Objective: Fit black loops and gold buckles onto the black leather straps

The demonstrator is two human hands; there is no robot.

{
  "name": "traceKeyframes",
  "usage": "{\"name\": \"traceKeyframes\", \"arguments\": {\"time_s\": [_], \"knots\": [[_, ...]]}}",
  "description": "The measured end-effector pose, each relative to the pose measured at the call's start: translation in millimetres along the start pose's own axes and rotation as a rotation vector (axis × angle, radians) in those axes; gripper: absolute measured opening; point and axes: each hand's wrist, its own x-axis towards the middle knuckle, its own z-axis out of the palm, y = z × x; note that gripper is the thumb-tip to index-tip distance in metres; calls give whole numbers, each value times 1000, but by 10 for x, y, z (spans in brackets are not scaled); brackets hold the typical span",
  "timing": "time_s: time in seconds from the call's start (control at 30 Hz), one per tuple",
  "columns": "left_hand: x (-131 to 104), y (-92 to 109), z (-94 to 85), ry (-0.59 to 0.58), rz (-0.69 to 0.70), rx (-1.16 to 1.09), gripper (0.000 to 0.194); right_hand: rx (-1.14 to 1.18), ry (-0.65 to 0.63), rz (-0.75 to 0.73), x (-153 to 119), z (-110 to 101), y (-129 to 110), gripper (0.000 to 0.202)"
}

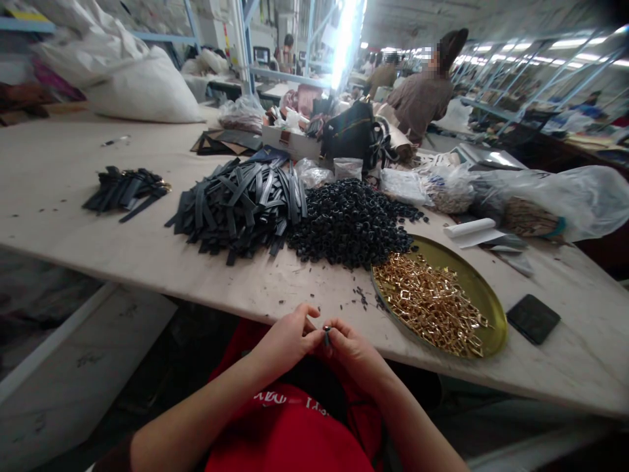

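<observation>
My left hand [289,335] and my right hand [352,353] meet in front of my red apron, at the table's near edge. Thumbs and fingertips of both close on a small dark strap piece [327,336]; most of it is hidden by the fingers. Beyond them lies a heap of small black loops [346,223]. Left of that heap is a pile of flat dark straps [240,206]. A round brass-coloured tray [494,308] at the right holds many gold metal buckles [432,301].
Further left on the table [122,255] lies a small bundle of straps [125,190] with gold fittings. A black flat object [533,319] sits right of the tray. Behind stand a black bag [348,134], plastic bags and a white sack [142,85]. A co-worker [422,98] is further back.
</observation>
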Motion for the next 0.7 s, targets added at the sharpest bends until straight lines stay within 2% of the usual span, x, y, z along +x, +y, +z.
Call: {"name": "traceKeyframes", "arguments": {"time_s": [0.17,0.33,0.5,0.6,0.7], "knots": [[-69,-19,-5,-51,-10,92,28,80,-38,40,-33,3,112,34],[-89,-61,-44,-132,-35,-135,28,41,-38,-12,-97,32,53,36],[-88,-65,-68,-192,-24,-261,24,-106,97,-87,-49,39,13,39],[-47,-86,-55,-186,-74,-309,24,-208,195,-150,15,40,-10,37],[3,-97,-47,-192,-152,-416,22,-309,202,-145,63,6,-43,37]]}}
